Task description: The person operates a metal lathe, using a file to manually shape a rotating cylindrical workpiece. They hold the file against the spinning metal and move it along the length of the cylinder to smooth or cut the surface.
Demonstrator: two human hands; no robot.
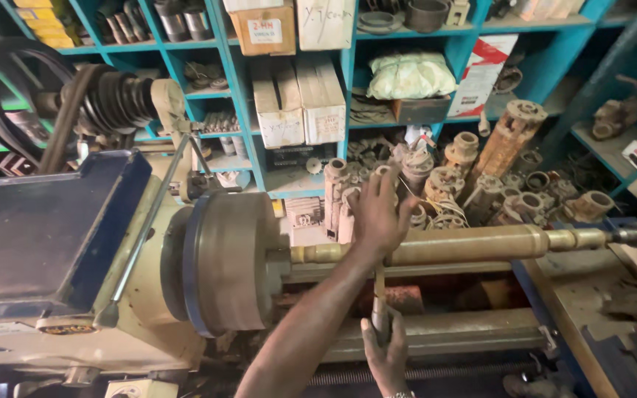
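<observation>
On lathe, long brass-coloured metal shaft (466, 244) runs from grey round chuck (230, 262); left hand (374, 214) laid open over shaft, right hand (386, 352) gripping thin metal tool (380, 313) below.

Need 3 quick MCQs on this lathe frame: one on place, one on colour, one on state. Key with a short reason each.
1. Where does the left hand rest?
A. on the long shaft
B. on the blue cover
C. on a cardboard box

2. What colour are the shelves behind the lathe?
A. red
B. blue-green
C. white

3. What is the state of the right hand?
A. open and empty
B. closed around a slim tool handle
C. out of view

Key:
1 A, the hand lies over the brass-coloured shaft just right of the chuck.
2 B, the shelf frames are painted blue-green.
3 B, its fingers wrap the handle, held upright below the shaft.
</observation>
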